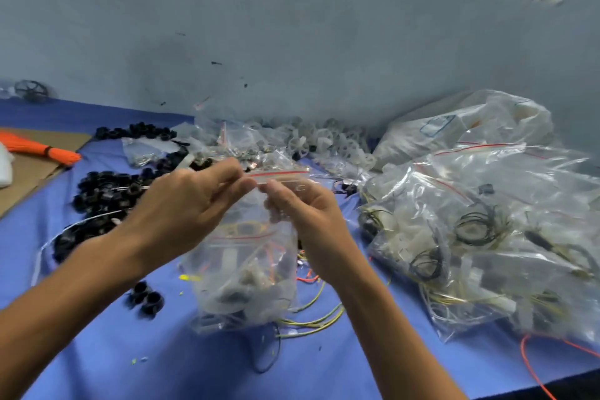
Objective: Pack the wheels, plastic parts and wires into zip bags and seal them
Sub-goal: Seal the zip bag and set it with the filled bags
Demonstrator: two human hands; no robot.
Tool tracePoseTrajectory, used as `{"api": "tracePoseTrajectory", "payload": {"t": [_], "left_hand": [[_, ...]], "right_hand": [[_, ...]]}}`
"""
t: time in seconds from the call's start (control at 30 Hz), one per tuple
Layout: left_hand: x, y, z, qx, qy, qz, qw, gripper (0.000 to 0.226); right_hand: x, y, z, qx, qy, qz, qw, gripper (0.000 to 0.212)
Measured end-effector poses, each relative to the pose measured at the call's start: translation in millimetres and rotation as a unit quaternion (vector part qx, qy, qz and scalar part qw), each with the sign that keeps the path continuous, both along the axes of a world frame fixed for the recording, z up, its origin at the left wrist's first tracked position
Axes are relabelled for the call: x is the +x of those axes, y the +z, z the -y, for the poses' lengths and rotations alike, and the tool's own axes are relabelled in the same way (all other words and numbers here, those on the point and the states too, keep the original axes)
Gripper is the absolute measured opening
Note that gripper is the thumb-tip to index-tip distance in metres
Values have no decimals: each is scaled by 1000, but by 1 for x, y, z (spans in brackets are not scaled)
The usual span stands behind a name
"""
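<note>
Below the fingers, nearest the viewer, a blue table cover (130, 351) carries loose yellow-green wires (311, 321) that lie beside the bottom of a clear zip bag (246, 269). The zip bag hangs upright from the fingers with its lower end on the cover. It holds pale plastic parts and orange and yellow wire, though blur hides finer detail. Left of its base, a pair of black tyres (146, 297) sits together.

At the top of the bag the left hand (181, 204) and the right hand (308, 214) meet. The left fingertips (235, 172) and thumb pinch the red-lined zip strip (285, 176). The right thumb (274, 187) and curled fingers pinch the same strip just beside them. Whether the strip is pressed closed along its length cannot be told.

Right of the fingers lies a heap of filled bags (487, 237) showing white parts and coiled dark wire, with an orange wire (532, 364) running out from under it. Left of the fingers is a pile of black tyres (107, 188). Beyond the fingers are white spoked wheels (311, 140) among small bags. Farther left, a bundle of orange wires (42, 149) rests on cardboard (32, 169). A blue-grey wall (292, 42) stands behind.
</note>
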State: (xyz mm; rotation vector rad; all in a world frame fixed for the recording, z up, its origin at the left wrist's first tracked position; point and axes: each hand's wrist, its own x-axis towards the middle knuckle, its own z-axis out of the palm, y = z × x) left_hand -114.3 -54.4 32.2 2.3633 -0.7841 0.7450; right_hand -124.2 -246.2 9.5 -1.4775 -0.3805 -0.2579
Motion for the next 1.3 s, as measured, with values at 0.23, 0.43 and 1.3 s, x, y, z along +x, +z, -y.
{"api": "tracePoseTrajectory", "payload": {"t": [0.23,0.43,1.3], "left_hand": [[1,9,2,46,1,6,999,36],[6,10,-23,12,-26,-11,1000,19],[-1,-13,-12,-242,-104,-206,942,11]], "right_hand": [[-2,7,3,35,-8,34,999,9],[-4,16,23,-17,-15,53,998,11],[-9,-35,38,-179,103,-124,971,38]]}}
